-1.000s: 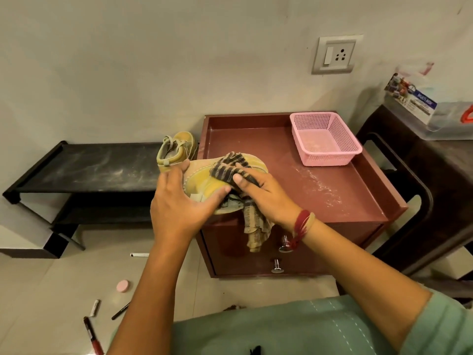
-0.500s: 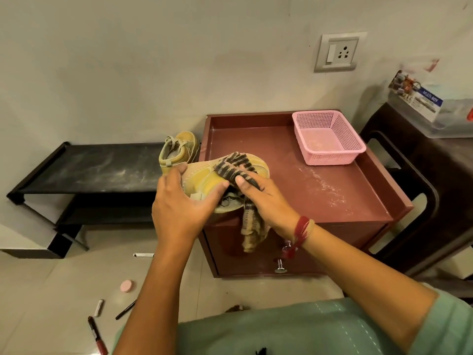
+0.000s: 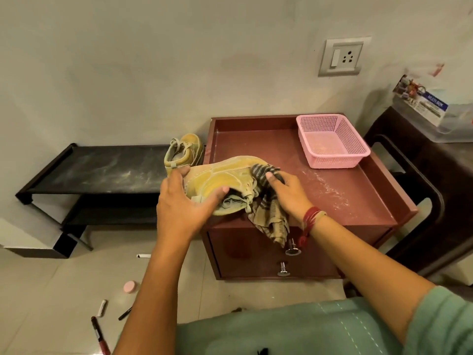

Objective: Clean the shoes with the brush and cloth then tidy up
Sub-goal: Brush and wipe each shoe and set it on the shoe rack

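Just at the front edge of the tabletop (image 3: 256, 144), the left hand (image 3: 179, 208) grips the shoe (image 3: 220, 175). The right hand (image 3: 289, 193) clutches the cloth (image 3: 271, 221) against it, fingers (image 3: 271, 176) partly buried.

The rear shoe (image 3: 184, 152) is partly hidden behind the held shoe (image 3: 220, 178) and the left hand (image 3: 179, 211), the cloth (image 3: 271, 221) is partly covered by the right hand (image 3: 289, 193), and the clear box (image 3: 450, 124), its label print perhaps too small to be read, is cut off by the right edge.
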A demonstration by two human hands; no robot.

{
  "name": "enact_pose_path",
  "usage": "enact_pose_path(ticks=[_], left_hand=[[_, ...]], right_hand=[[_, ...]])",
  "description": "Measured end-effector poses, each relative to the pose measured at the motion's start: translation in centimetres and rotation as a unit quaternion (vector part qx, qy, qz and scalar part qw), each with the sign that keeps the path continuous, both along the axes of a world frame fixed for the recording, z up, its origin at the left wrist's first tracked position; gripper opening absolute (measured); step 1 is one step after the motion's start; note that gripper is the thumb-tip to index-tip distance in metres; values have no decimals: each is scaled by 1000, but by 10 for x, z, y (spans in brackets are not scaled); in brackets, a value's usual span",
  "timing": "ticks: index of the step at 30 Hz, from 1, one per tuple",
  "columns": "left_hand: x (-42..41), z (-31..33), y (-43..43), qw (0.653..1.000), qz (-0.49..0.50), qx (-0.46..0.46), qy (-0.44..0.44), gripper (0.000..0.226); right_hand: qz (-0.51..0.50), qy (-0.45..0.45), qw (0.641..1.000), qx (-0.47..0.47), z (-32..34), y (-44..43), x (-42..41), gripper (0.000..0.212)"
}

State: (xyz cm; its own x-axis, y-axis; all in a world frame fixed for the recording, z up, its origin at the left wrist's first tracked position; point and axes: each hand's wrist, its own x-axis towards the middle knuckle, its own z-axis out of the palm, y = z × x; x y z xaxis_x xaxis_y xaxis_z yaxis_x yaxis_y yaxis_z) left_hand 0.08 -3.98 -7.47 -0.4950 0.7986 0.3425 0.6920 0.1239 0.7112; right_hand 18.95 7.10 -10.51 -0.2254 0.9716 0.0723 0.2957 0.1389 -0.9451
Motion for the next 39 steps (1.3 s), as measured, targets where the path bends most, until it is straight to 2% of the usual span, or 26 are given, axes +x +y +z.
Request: enact_pose_path(ticks=[3,6,9,10,14,18,20,22,23,26,27,31,34,36,39], left_hand=[[-2,0,2,997,-68,-32,14,91],[5,-4,6,992,-97,-54,53,94],[7,-2,8,993,-95,-55,53,97],[6,-2,8,992,-95,-58,58,98],[6,-1,8,992,-83,-65,63,103],[6,2,7,993,-83,-61,61,108],[7,2,7,993,-78,-63,60,106],[8,1,7,993,-74,-64,60,105],[8,1,7,993,-75,-64,60,104],[7,2,7,993,-83,-62,61,104],[6,2,7,993,-84,-62,59,104],[4,2,9,995,-74,-59,19,100],[-3,3,10,996,-65,-57,0,99],[-9,4,10,996,-60,-58,-21,101],[-12,2,11,995,-73,-58,-37,101]], right_hand=[[-33,78,996,-6,12,-3,-4,24],[69,30,997,24,16,-18,-21,37],[200,-38,973,108,9,-29,-26,39],[212,-48,969,119,7,-25,-23,39],[106,-47,990,74,7,-11,-15,40],[224,-21,969,101,7,-27,-25,39],[178,-15,981,78,7,-20,-22,43],[105,-50,991,68,9,-13,-20,43],[109,-60,989,75,10,-14,-21,42],[205,-51,972,99,11,-21,-25,40],[197,-50,975,94,9,-19,-24,41],[16,-51,999,-5,-1,11,-11,44],[-48,60,996,-47,-1,9,-5,42],[6,86,996,-6,1,-6,-9,44],[194,37,977,75,-6,-32,-21,40]])
